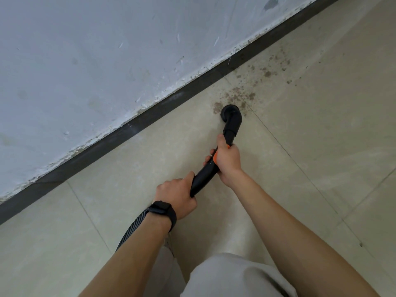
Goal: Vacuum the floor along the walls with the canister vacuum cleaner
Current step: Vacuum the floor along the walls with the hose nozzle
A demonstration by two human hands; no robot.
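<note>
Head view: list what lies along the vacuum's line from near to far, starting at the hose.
Ribbed hose → left hand, gripping the black wand → right hand, gripping it further along → round nozzle → brown dirt patch → dark baseboard → white wall.

The ribbed hose [134,226] vanishes behind the left forearm [137,254] toward 7 o'clock. The left grip [176,198] and right grip [227,159] cover stretches of the wand [202,179]. The nozzle [232,116] faces down, its mouth unseen.

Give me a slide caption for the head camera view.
Left hand and right hand grip the vacuum wand, nozzle at brown dirt near the baseboard.
</note>
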